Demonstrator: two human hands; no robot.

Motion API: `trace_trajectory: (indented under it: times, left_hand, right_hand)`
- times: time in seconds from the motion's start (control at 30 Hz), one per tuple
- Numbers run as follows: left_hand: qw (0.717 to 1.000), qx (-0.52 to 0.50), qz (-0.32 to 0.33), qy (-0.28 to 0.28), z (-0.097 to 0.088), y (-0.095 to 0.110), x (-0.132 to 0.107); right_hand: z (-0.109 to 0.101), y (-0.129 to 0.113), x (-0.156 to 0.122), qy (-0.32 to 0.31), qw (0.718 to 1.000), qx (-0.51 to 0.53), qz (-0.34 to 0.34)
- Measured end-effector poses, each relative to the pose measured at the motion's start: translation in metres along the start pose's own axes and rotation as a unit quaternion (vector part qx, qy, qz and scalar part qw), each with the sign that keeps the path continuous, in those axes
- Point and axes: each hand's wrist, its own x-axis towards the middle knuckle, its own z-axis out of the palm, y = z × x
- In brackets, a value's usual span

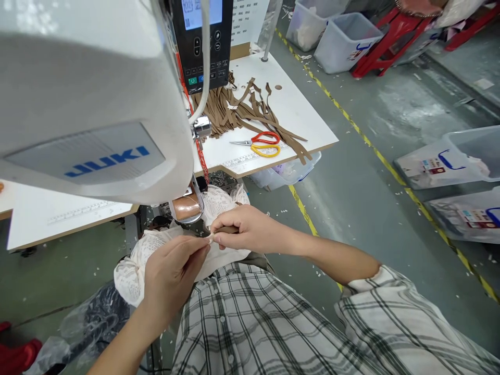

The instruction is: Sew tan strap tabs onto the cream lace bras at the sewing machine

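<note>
A cream lace bra [146,255] lies over my lap, below the head of a white JUKI sewing machine [105,156]. My left hand [174,265] pinches a pale edge of the bra between thumb and fingertips. Close against it, my right hand [246,229] is closed on a brown fabric strip [227,229], of which only a short piece shows. The fingertips of both hands meet where strip and bra edge come together; the exact contact is hidden by the fingers.
On the white table [300,114] lie a pile of brown strips [219,112] and scissors [265,144] with red and yellow handles. A control panel [205,47] stands behind. Plastic bins [347,41] and a red stool [390,36] are on the floor to the right.
</note>
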Motion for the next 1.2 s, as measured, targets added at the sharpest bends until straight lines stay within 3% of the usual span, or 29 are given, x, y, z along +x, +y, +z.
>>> trace_trajectory:
  times: [0.23, 0.4, 0.47, 0.63, 0.73, 0.8, 0.87, 0.97, 1.07, 1.2]
  left_hand:
    - [1.000, -0.013, -0.017, -0.015, -0.001, -0.002, 0.003]
    - [0.995, -0.003, -0.014, -0.095, -0.002, -0.005, 0.009]
    - [0.994, 0.024, -0.011, -0.103, -0.001, -0.005, 0.011]
    - [0.996, 0.046, -0.043, -0.062, 0.005, -0.003, 0.012]
    - [0.996, 0.065, -0.053, -0.009, 0.006, -0.014, 0.012]
    - [0.991, 0.124, -0.002, 0.049, 0.005, -0.029, 0.012]
    - [0.974, 0.186, 0.102, 0.084, 0.001, -0.047, 0.012]
    - [0.942, 0.236, 0.226, 0.072, -0.003, -0.071, 0.012]
    - [0.931, 0.255, 0.257, 0.048, -0.006, -0.083, 0.016]
    - [0.931, 0.257, 0.259, 0.025, -0.008, -0.079, 0.022]
  right_hand:
    - [-0.001, -0.005, 0.000, -0.025, 0.999, -0.024, -0.003]
    - [0.001, -0.008, -0.001, -0.018, 0.999, -0.030, 0.015]
    - [0.006, -0.006, -0.003, 0.007, 0.998, -0.057, 0.001]
    - [0.013, -0.003, 0.003, 0.119, 0.962, -0.210, -0.124]
    - [0.006, -0.006, 0.022, 0.109, 0.960, -0.227, -0.126]
    - [-0.001, -0.009, 0.038, 0.088, 0.964, -0.225, -0.113]
    - [-0.007, -0.012, 0.052, 0.071, 0.963, -0.240, -0.103]
    - [-0.011, -0.017, 0.063, 0.053, 0.957, -0.270, -0.090]
    - [-0.012, -0.021, 0.066, 0.050, 0.954, -0.284, -0.080]
    - [-0.010, -0.018, 0.063, 0.053, 0.950, -0.297, -0.084]
